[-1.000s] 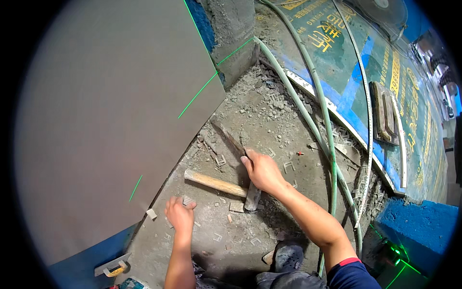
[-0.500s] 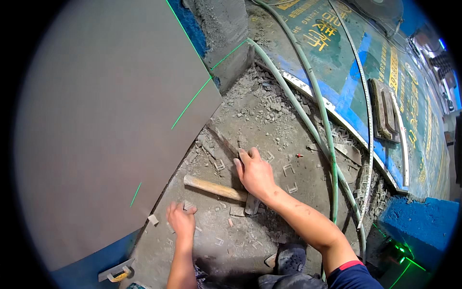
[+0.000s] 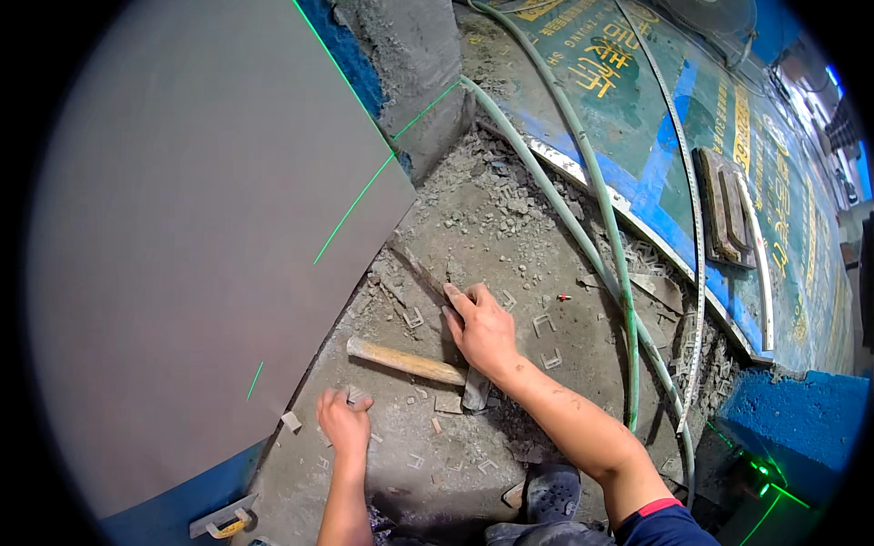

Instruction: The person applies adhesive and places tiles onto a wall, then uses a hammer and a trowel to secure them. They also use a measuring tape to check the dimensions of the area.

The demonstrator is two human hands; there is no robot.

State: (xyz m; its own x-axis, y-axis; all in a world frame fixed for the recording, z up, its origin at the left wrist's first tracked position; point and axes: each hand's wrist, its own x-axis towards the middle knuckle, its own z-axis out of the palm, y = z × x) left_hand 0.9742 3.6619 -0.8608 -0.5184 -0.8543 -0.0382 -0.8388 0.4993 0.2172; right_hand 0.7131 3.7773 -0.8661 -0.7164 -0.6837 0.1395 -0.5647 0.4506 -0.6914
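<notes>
Gripping the bar [image 3: 419, 268] now with the right hand [image 3: 482, 337], closed around the near end, just beyond the head of the hammer [image 3: 405, 360]. Slanting off on the far side of the hammer, up and left to near the edge of the panel [image 3: 209, 227]; cannot tell whether touching it. Looking slim, dark and straight, probably metal: likely stiff, with a fair weight for such a width, hardly fragile. Could slip a little with that grimy surface, so best held firmly at the near end, well back from the thin far tip. Over to the left hand [image 3: 343, 423], on the near side of the hammer, below the free end of the handle: half curled, with thumb apart from fingers, right by a small chip [image 3: 358, 394]. Cannot tell whether pinching it or merely resting there. Surely light and rigid, perhaps brittle; best taken by the edges. Spotting pale clips [image 3: 543, 323] right of the hammer, a hose [image 3: 630, 373] farther right, and rubble [image 3: 496, 196] well beyond.
</notes>
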